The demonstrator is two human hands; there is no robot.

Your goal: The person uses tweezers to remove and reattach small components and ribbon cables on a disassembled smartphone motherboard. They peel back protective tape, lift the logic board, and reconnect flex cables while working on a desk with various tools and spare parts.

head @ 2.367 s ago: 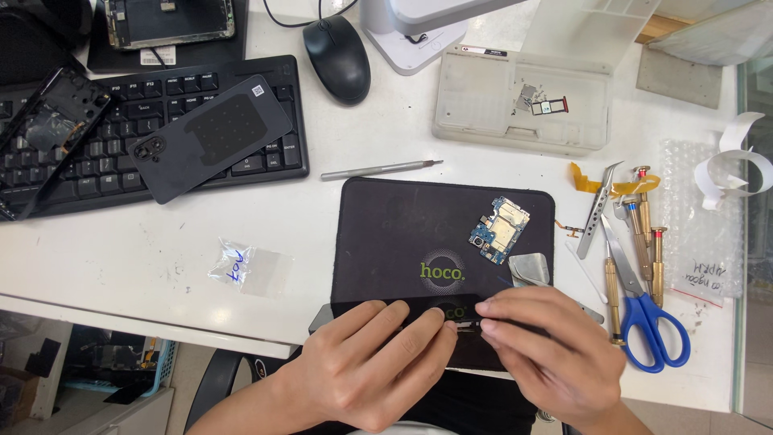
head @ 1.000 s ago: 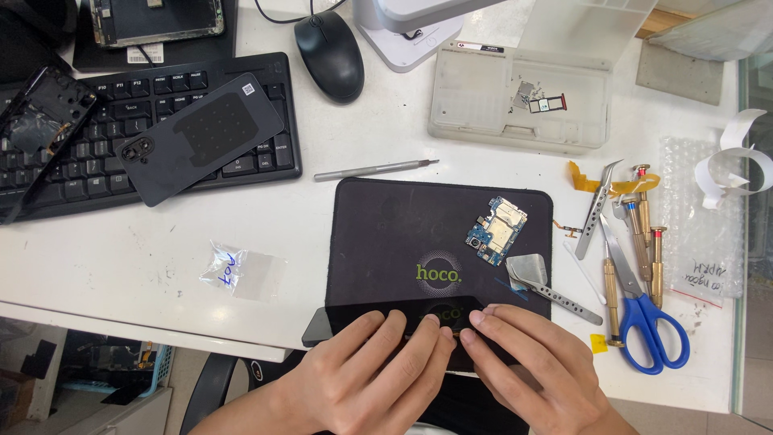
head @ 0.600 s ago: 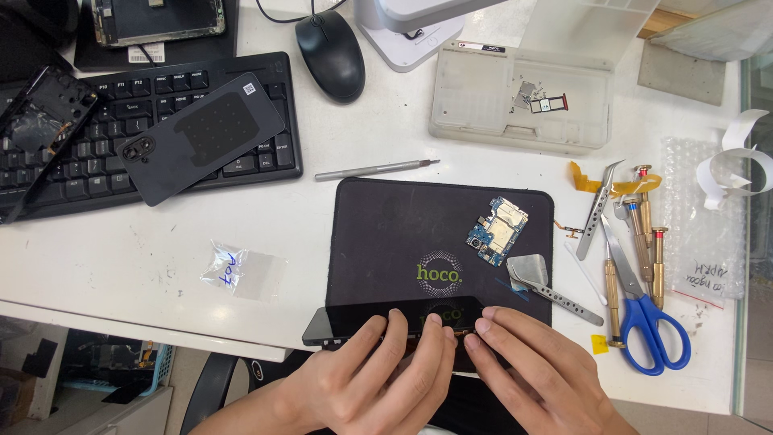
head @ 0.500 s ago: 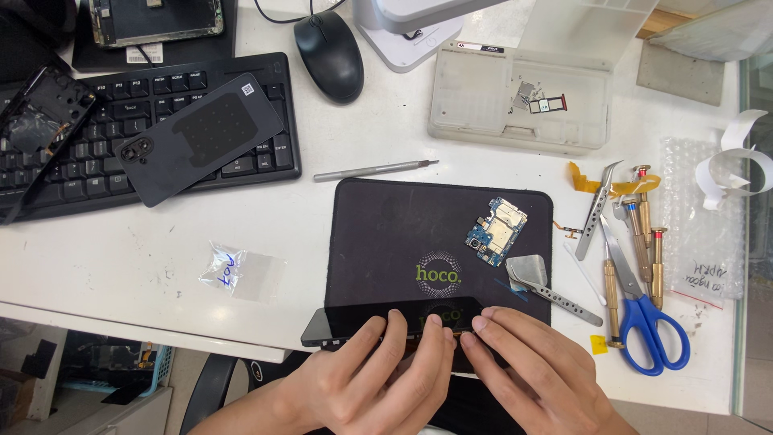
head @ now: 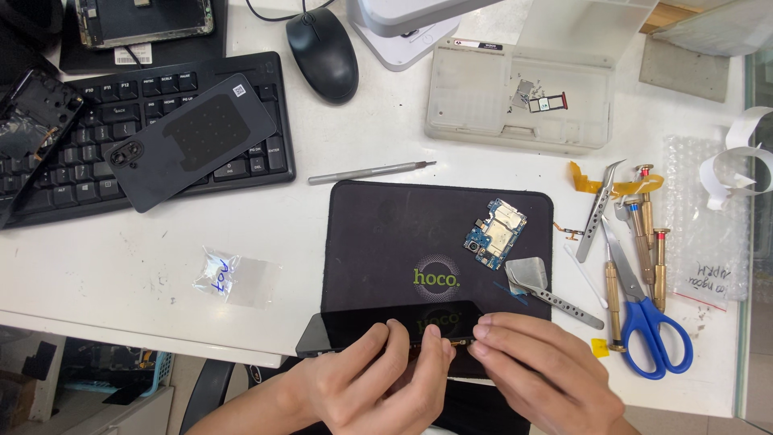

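A black phone (head: 378,324) lies on its long edge along the near end of a black work mat (head: 403,234). My left hand (head: 374,387) grips the phone's near edge from below with fingertips on its rim. My right hand (head: 535,374) pinches the phone's right end, thumb and forefinger meeting at the edge. A small blue circuit board (head: 495,234) rests on the mat's right part, apart from both hands. A grey metal spudger (head: 543,288) lies just beyond my right hand.
A black keyboard (head: 97,153) carries a dark phone back cover (head: 193,138). A mouse (head: 322,52), a pale parts box (head: 515,97), a thin screwdriver (head: 370,171), a small plastic bag (head: 229,275), tweezers (head: 600,205), several screwdrivers and blue scissors (head: 644,314) lie around.
Both hands have slid toward me and closer together along the phone's near edge. The phone has tilted up, showing more of its dark face. Nothing else has moved.
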